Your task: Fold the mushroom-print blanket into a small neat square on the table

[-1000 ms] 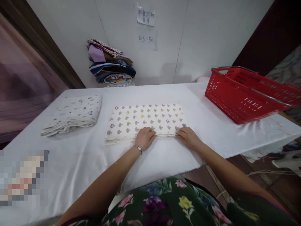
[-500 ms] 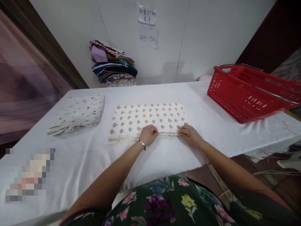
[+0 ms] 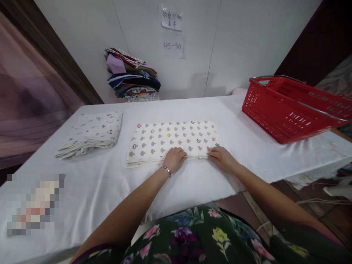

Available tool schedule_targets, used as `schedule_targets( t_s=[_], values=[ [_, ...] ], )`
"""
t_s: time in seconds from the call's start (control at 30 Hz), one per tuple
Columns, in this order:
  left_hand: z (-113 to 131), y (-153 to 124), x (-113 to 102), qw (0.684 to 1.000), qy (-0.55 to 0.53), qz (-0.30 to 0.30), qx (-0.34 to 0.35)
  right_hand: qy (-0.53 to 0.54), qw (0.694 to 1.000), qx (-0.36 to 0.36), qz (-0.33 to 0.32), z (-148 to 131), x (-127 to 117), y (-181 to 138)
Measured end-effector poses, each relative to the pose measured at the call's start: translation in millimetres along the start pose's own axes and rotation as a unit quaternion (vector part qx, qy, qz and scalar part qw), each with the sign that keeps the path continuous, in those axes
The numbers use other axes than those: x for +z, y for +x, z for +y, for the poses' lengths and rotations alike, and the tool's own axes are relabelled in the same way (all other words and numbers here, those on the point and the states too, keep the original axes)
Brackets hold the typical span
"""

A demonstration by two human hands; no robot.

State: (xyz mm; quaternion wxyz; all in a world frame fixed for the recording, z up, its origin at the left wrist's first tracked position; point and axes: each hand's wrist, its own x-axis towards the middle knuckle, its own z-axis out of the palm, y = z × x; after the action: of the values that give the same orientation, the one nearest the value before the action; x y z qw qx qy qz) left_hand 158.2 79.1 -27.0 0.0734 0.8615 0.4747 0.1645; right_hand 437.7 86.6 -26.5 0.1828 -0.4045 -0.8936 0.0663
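Observation:
In front of me on the table lies a folded white cloth (image 3: 176,137) printed with grey mushroom shapes and a few coloured ones. Its layers show along the near edge. My left hand (image 3: 175,160), with a bracelet at the wrist, pinches that near edge around its middle. Toward the right corner, my right hand (image 3: 222,158) pinches the same edge between thumb and fingers. Another folded white cloth (image 3: 95,128) with small grey prints rests to the left, apart from both hands.
A red plastic basket (image 3: 286,113) with metal handles stands at the right on the white tablecloth (image 3: 110,190). Behind the table is a stack of folded fabrics (image 3: 133,79) by the wall. A pixelated object (image 3: 37,205) lies at the near left.
My left hand has slid slightly to the right along the cloth's near edge. My right hand and the cloth are almost where they were.

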Motion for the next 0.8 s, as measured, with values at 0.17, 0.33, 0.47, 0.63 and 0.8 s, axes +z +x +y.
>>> schedule_targets(
  t_s=[0.17, 0.33, 0.47, 0.63, 0.8],
  values=[
    [3, 5, -2, 1.0, 0.003, -0.009, -0.024, 0.043, 0.998, -0.009, -0.045, 5, -8, 11],
    [5, 9, -3, 0.998, -0.015, -0.006, -0.063, 0.053, 0.994, 0.0, -0.096, 2, -17, 20],
    [6, 10, -3, 0.997, -0.005, -0.009, -0.078, 0.019, 0.994, 0.015, -0.104, -1, -16, 23],
    [6, 10, 0, 0.997, 0.016, -0.005, -0.072, 0.0, 0.993, 0.012, -0.116, -4, -16, 27],
    [5, 9, 1, 0.998, 0.013, 0.008, -0.066, -0.045, 0.991, 0.014, -0.129, -10, -19, 32]
  ],
)
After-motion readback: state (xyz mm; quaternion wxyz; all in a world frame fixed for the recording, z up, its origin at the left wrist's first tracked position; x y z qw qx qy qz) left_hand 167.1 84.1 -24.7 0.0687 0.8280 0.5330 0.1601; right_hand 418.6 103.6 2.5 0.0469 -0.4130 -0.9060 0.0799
